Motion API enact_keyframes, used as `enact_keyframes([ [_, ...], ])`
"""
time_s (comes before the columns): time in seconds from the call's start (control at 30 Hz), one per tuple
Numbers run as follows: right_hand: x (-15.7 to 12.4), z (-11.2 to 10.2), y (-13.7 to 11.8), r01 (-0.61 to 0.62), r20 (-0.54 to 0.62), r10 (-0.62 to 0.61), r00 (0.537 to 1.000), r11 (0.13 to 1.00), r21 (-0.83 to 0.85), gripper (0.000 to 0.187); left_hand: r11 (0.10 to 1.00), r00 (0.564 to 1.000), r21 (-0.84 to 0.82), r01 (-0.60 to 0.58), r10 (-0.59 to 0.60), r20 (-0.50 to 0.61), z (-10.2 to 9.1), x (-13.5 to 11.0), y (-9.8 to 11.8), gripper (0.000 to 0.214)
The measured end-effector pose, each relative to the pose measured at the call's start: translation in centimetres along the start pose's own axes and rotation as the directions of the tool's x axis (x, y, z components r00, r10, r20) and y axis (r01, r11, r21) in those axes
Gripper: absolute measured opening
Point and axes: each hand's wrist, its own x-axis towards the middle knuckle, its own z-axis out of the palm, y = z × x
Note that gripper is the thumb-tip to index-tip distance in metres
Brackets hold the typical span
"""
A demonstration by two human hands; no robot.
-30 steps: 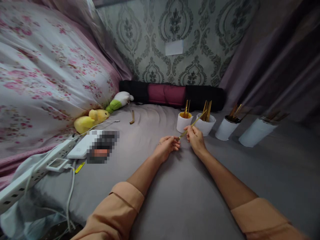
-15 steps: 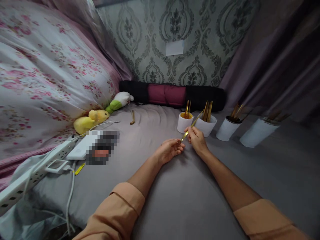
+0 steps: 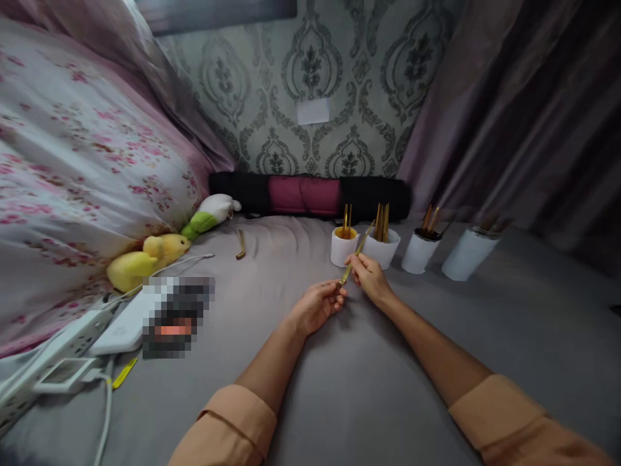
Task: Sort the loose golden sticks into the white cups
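Right now I am pinching a thin gold stick (image 3: 361, 244) in my right hand (image 3: 369, 279), fingers closed tight around its middle, while my left hand (image 3: 317, 305) is nipping its lower tip between thumb and forefinger. The stick is slanting up over the grey bedsheet (image 3: 339, 388), its top end in front of the white cups (image 3: 383, 250).

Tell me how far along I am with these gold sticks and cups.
Done: the four white cups each hold sticks. In hand: one gold stick, pinched by the right hand near its middle and the left hand at its lower end, just before the cups. Left: one bent gold piece lies loose on the grey sheet.
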Motion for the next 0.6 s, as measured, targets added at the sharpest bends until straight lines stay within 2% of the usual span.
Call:
enact_keyframes([
  [0.2,0.3,-0.5,-0.3,0.023,-0.066,-0.025,0.998,0.999,-0.029,0.032,1.0,0.999,0.005,0.0,0.0,-0.032,0.2,-0.1,-0.1,0.014],
  [0.47,1.3,-2.2,-1.9,0.003,-0.182,0.018,0.983,0.993,0.117,0.035,1.0,0.999,0.013,0.009,-0.008,-0.052,0.1,0.1,-0.1,0.011],
  [0.6,2.0,-3.2,-2.7,0.009,-0.234,0.017,0.972,0.994,0.11,0.034,1.0,0.999,0.023,0.012,-0.011,-0.045,0.3,0.0,0.0,0.01],
])
